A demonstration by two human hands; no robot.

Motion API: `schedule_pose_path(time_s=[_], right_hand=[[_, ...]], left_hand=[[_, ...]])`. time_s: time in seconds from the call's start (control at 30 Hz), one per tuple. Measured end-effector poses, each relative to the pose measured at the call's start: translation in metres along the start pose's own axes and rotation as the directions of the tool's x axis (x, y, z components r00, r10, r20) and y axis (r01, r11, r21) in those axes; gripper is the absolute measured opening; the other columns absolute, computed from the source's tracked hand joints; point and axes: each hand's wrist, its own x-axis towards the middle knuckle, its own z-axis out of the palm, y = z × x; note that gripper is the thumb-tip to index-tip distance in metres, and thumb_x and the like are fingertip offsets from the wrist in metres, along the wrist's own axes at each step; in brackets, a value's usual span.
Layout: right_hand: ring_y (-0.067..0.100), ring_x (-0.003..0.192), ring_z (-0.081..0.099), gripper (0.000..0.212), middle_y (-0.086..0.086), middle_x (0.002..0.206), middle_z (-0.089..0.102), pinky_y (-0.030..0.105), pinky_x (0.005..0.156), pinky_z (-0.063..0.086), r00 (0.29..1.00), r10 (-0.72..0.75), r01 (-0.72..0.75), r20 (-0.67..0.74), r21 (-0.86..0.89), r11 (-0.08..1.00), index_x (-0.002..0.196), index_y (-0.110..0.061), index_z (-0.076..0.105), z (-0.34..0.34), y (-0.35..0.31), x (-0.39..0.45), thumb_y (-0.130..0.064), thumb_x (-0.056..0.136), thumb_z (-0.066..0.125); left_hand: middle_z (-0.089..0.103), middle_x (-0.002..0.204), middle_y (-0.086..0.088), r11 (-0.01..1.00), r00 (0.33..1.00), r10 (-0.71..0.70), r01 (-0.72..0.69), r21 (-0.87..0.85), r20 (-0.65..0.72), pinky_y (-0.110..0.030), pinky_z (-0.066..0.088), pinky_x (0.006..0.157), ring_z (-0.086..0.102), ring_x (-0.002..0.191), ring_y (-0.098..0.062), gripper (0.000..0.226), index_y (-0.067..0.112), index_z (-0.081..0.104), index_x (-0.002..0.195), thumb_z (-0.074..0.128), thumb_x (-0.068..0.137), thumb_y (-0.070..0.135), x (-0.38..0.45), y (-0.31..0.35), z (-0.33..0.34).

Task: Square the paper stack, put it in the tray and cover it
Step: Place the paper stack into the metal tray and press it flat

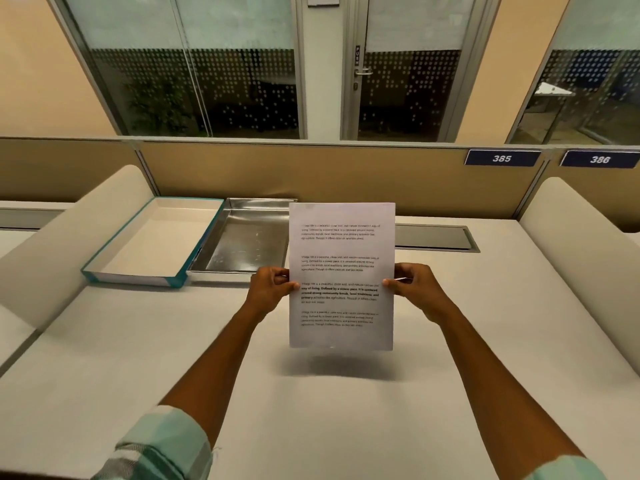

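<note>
Paper stack (341,275): printed sheets, held upright above the tabletop (311,410), long axis vertical, lower edge clear of the surface with a shadow beneath.

Left hand (272,289): closed on the stack's left edge, thumb on the printed face.

Right hand (414,289): closed on the right edge at matching height.

Tray (242,237): shiny metal, open, lying forward and to the left of the stack, its right side hidden behind the sheets; long axis runs away from the person. The left hand is nearer.

Cover (152,240): teal-edged box lid, inside up, touching the tray's left side.

Judgement: once squared, the stack must tip flat and travel forward-left, keeping its long axis in line with the tray's.
</note>
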Motion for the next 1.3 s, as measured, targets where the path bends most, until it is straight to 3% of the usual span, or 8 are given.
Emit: schedule_pose_path(time_s=[0.13,0.23,0.4,0.5,0.8,0.97,1.1,1.3], right_hand=[[0.027,0.096,0.069,0.029,0.014,0.115,0.069,0.031,0.074,0.060,0.996,0.055,-0.061,0.066,0.078,0.995,0.113,-0.006,0.064,0.016,-0.009,0.009,-0.011,0.085,0.070],[0.025,0.093,0.069,0.026,0.015,0.115,0.069,0.028,0.069,0.060,0.988,0.123,-0.132,0.094,0.097,0.986,0.111,-0.006,0.064,0.033,-0.013,0.022,-0.009,0.085,0.070],[0.030,0.098,0.069,0.033,0.014,0.112,0.070,0.040,0.082,0.059,0.968,0.232,-0.240,0.095,0.079,0.968,0.118,0.000,0.062,0.070,-0.022,0.048,-0.009,0.086,0.069],[0.027,0.093,0.070,0.033,0.014,0.111,0.070,0.030,0.071,0.059,0.956,0.280,-0.288,0.093,0.101,0.952,0.117,0.001,0.063,0.099,-0.033,0.065,-0.008,0.086,0.069],[0.026,0.092,0.069,0.032,0.014,0.113,0.070,0.028,0.069,0.057,0.937,0.345,-0.348,0.051,0.130,0.928,0.117,0.000,0.063,0.178,-0.063,0.125,-0.008,0.087,0.069],[0.029,0.098,0.068,0.030,0.017,0.115,0.069,0.035,0.079,0.056,0.923,0.384,-0.382,0.016,0.149,0.912,0.115,0.003,0.062,0.214,-0.077,0.165,-0.005,0.086,0.069],[0.029,0.096,0.068,0.026,0.018,0.115,0.068,0.037,0.083,0.056,0.914,0.405,-0.399,-0.025,0.134,0.907,0.111,0.003,0.062,0.236,-0.084,0.196,-0.004,0.086,0.069],[0.028,0.093,0.067,0.021,0.018,0.116,0.068,0.037,0.081,0.057,0.892,0.446,-0.435,-0.072,0.128,0.891,0.104,0.001,0.061,0.258,-0.085,0.247,-0.005,0.086,0.069]], left_hand=[[0.067,0.114,-0.028,0.992,0.996,-0.085,0.088,-0.093,0.037,-0.051,0.055,0.089,0.067,0.103,-0.042,0.040,-0.011,0.059,0.118,0.070,0.080,-0.003,0.002,-0.005,-0.018],[0.067,0.115,-0.026,0.984,0.989,-0.120,0.129,-0.124,0.083,-0.047,0.057,0.082,0.067,0.103,-0.040,0.043,-0.009,0.057,0.121,0.070,0.081,-0.003,0.006,-0.013,-0.034],[0.071,0.110,-0.017,0.980,0.979,-0.150,0.166,-0.109,0.141,-0.028,0.061,0.063,0.072,0.089,-0.027,0.034,-0.004,0.063,0.114,0.070,0.082,0.006,0.024,-0.029,-0.072],[0.072,0.104,-0.012,0.978,0.972,-0.177,0.191,-0.082,0.154,-0.025,0.060,0.060,0.075,0.074,-0.015,0.017,0.004,0.066,0.098,0.071,0.083,0.009,0.043,-0.042,-0.101],[0.074,0.096,-0.007,0.957,0.939,-0.261,0.283,-0.072,0.223,-0.028,0.061,0.061,0.075,0.074,-0.017,0.014,0.003,0.068,0.096,0.070,0.083,0.008,0.113,-0.056,-0.189],[0.072,0.106,-0.014,0.950,0.933,-0.291,0.308,-0.050,0.213,-0.036,0.061,0.073,0.073,0.089,-0.030,0.019,0.000,0.065,0.100,0.069,0.084,0.009,0.151,-0.061,-0.222],[0.070,0.112,-0.017,0.953,0.936,-0.295,0.304,-0.020,0.190,-0.029,0.061,0.063,0.071,0.087,-0.029,0.018,-0.002,0.064,0.099,0.069,0.085,0.008,0.180,-0.069,-0.236],[0.067,0.117,-0.021,0.942,0.933,-0.332,0.335,0.002,0.137,-0.046,0.057,0.084,0.069,0.100,-0.037,0.032,-0.011,0.059,0.110,0.067,0.086,0.007,0.228,-0.081,-0.246]])
